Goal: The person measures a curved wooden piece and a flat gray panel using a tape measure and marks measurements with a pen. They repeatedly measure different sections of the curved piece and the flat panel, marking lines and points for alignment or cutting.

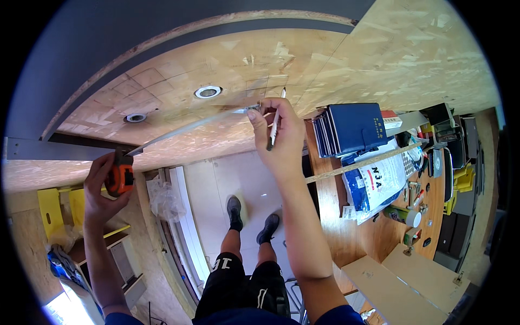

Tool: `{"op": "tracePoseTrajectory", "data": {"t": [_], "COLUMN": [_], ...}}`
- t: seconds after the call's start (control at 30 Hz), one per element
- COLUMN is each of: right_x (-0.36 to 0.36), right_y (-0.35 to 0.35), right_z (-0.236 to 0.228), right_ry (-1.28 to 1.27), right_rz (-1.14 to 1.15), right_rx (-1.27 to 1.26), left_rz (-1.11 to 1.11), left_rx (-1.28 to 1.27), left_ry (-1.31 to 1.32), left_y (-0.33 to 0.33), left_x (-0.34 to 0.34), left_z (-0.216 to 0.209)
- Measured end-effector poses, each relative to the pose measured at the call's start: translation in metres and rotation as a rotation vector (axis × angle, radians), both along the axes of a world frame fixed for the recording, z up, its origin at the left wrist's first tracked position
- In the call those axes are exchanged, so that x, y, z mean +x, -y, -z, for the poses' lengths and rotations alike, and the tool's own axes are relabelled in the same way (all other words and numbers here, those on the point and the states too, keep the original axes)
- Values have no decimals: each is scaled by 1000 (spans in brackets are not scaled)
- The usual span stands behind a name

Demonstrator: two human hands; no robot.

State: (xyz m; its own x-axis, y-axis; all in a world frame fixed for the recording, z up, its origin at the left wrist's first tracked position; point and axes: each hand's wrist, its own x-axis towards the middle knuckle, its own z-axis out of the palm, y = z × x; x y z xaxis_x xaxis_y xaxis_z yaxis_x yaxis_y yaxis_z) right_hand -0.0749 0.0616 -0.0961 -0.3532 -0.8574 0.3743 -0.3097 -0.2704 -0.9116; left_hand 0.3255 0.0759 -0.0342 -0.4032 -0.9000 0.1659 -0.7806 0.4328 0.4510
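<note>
My left hand [99, 196] is closed round an orange and black tape measure [119, 177] at the left, close to the end of a grey strip [59, 150]. The pale tape blade [187, 129] runs out to the right along the wood-chip board [238, 59]. At its far end my right hand [286, 138] pinches the blade between thumb and finger. A white pen [275, 125] with a dark end also sits between the fingers of that hand. Two round light-rimmed fittings [208, 92] are set in the board, beside faint pencil lines.
A dark grey panel [141, 24] with a curved edge borders the board. On the right, a wooden table [346, 233] carries blue folders [352, 127], a white-and-blue bag [374, 181], a spray can [402, 215] and small tools. Yellow pieces [51, 211] stand at the left.
</note>
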Motion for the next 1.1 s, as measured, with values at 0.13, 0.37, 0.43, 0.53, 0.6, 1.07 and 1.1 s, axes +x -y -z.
{"op": "tracePoseTrajectory", "data": {"t": [0.13,0.37,0.43,0.53,0.6,1.07,1.1], "right_x": [21,36,39,47,52,73,71], "right_y": [12,25,28,26,25,32,32], "right_z": [9,24,28,28,30,40,42], "right_ry": [25,-66,-84,6,91,760,759], "right_rz": [79,246,252,269,278,217,232], "right_rx": [-3,-35,-65,-14,9,-162,-172], "left_rz": [11,-7,-21,2,37,49,48], "left_rx": [-23,-10,3,0,-26,-18,-10], "left_ry": [16,-3,-1,3,18,18,15], "left_y": [-2,-1,-3,-5,-2,7,8], "left_x": [10,3,1,-3,-8,-17,-14], "left_z": [-8,-4,-4,-5,-5,-15,-14]}}
